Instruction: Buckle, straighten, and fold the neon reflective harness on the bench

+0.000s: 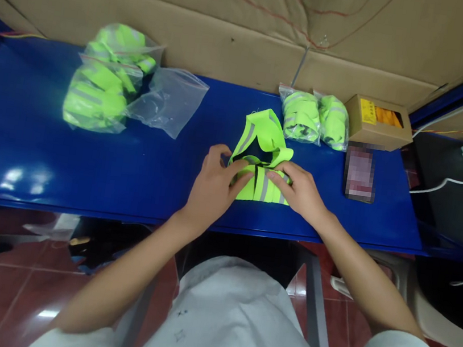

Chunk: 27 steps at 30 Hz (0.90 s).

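Observation:
A small neon-yellow vest with grey reflective stripes [262, 137] lies partly folded on the blue table [84, 176], near its front edge. My left hand [212, 185] pinches the vest's folded lower left part, fingers curled over the fabric. My right hand [300, 190] presses on the lower right part, fingers laid across the stripes and holding the fold down. The vest's neck opening stands up behind my fingers.
Two bagged vests [314, 118] lie behind the vest, beside a small cardboard box [379, 122]. A blurred phone-like object [359, 173] lies at the right. A pile of bagged vests [102, 78] and an empty clear bag [171, 99] sit at the left. Cardboard lines the wall.

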Tool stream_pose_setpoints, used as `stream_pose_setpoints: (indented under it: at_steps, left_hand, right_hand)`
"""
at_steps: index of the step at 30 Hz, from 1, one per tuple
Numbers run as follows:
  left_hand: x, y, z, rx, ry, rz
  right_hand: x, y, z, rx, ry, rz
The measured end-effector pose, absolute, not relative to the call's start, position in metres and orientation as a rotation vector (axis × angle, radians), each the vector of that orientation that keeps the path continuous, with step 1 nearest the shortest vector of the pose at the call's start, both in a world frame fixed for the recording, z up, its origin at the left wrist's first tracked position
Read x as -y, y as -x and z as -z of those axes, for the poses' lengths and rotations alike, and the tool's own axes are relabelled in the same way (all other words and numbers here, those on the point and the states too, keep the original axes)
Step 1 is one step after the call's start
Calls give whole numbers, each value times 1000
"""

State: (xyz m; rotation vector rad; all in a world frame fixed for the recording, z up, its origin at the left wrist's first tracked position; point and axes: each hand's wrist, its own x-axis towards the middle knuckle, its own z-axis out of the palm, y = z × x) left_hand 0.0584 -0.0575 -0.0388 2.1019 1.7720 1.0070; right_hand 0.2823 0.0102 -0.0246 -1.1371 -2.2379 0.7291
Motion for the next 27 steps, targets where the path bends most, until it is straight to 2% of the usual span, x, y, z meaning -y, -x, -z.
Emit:
stream_pose_setpoints:
  at_steps: [4,8,13,15,21,27]
  left_hand:
    - [63,-60,42,-1582,-1808,-1157]
    - [67,-60,36,-1534,-1694,-1087]
    - [62,-55,30,-1594,-1790,-915]
    - [60,-55,30,-1592,-1770,-898]
    - [59,-55,28,-1563,-1692,-877]
    - [60,-46,30,-1372,-1610,-819]
  right_hand:
    - [-9,-283,28,2217,1082,-745]
    - [-5,-286,35,2194,1026,-715]
    - [3,-287,39,2166,1132,-229]
    - [4,-286,39,2161,1150,-144]
    - [1,-286,35,2302,975,-494]
    - [-4,-288,26,2415,894,-584]
